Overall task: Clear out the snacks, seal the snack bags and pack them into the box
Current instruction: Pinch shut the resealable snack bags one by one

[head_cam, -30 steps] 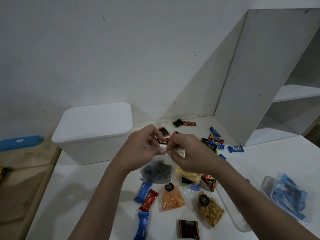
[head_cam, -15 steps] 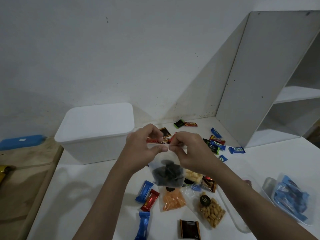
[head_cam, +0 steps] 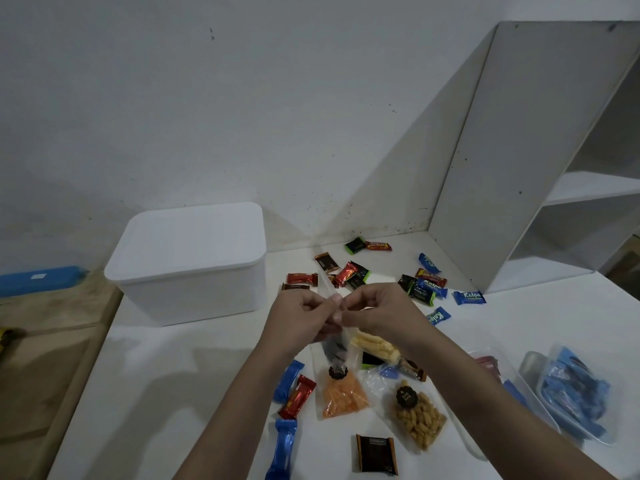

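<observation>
Both hands — left hand (head_cam: 300, 315), right hand (head_cam: 375, 313) — pinch clear bag (head_cam: 334, 344), dark contents, probably.

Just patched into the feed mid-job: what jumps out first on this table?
Both hands, left hand and right hand, meet mid-table, pinching the top of a clear bag of dark snacks. Behind the left one sits a lidded white box. Wrapped candies and an orange snack bag lie scattered around.
</observation>
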`<state>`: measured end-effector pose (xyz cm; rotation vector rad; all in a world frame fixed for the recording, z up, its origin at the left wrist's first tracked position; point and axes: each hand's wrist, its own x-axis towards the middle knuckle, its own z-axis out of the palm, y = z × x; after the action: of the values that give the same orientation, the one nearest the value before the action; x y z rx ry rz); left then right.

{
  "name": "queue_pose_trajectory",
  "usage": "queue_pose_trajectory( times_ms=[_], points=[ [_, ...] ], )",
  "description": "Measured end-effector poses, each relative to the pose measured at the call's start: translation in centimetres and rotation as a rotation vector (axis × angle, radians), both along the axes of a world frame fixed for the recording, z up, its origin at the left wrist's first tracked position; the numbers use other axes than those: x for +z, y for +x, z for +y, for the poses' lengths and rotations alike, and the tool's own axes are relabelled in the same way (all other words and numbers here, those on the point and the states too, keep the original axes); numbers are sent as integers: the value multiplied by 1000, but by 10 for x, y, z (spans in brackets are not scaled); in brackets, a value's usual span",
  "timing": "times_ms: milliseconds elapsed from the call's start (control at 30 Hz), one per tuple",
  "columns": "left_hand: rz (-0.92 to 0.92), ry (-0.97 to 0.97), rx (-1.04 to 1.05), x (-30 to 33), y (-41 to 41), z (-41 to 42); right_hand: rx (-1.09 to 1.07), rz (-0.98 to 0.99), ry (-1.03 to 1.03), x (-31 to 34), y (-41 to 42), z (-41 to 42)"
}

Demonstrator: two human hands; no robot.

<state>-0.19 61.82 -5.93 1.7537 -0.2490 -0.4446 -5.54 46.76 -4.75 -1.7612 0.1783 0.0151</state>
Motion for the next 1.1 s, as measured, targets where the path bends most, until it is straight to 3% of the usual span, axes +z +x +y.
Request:
queue_pose_trajectory(
  times_ms=[200, 600, 1100],
  points=[
    [-13, 54, -82, 0, 0, 4, -26, 177, 6, -7, -2, -4],
    [-189, 169, -259, -4, 0, 5, -78, 242, 13, -9, 0, -2],
    [-192, 230, -158, -13, 4, 7, -35, 220, 118, -17, 2, -5]
  ],
)
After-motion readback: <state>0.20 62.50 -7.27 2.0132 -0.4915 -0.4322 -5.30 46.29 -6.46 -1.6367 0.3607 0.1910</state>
